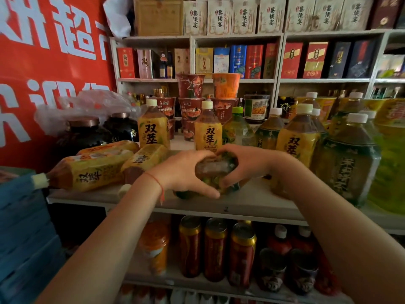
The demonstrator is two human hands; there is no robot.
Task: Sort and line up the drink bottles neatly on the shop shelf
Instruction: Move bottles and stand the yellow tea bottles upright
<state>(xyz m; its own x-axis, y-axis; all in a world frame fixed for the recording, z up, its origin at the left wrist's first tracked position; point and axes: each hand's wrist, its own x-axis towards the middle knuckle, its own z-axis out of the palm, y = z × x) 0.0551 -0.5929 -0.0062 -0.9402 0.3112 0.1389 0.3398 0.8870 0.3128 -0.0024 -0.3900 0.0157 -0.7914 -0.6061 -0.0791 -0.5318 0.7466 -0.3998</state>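
On the shelf (252, 205), left hand (186, 172) and right hand (243, 163) both clamp one lying bottle (215, 170), brown tea inside.

Bottle (215, 172) lying on shelf (252, 205) at front centre, left hand (186, 174) and right hand (243, 163) gripping it from either side. Toppled bottles (94, 170) lying at left; upright bottles (208, 130) standing behind; large bottles (348, 159) crowding right. Cans (215, 249) sitting on lower shelf beneath.
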